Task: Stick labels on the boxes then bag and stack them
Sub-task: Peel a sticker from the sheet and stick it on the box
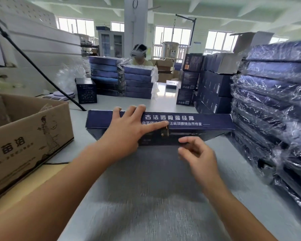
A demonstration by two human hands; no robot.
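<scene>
Table [146, 206] grey, bagged box stacks [274, 94] right, cardboard carton [30, 136] left, windows [172, 37] behind

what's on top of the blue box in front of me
Only the left hand lies on the blue box, fingers spread flat. It covers part of the printed text.

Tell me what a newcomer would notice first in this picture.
Dead centre, a long dark blue box with white lettering sits on the grey table. The left hand is spread flat on its top, and the right hand hovers at its near side, fingers loosely curled. To the right rises a tall stack of plastic-bagged blue boxes, and at the left edge sits an open brown cardboard carton.
</scene>
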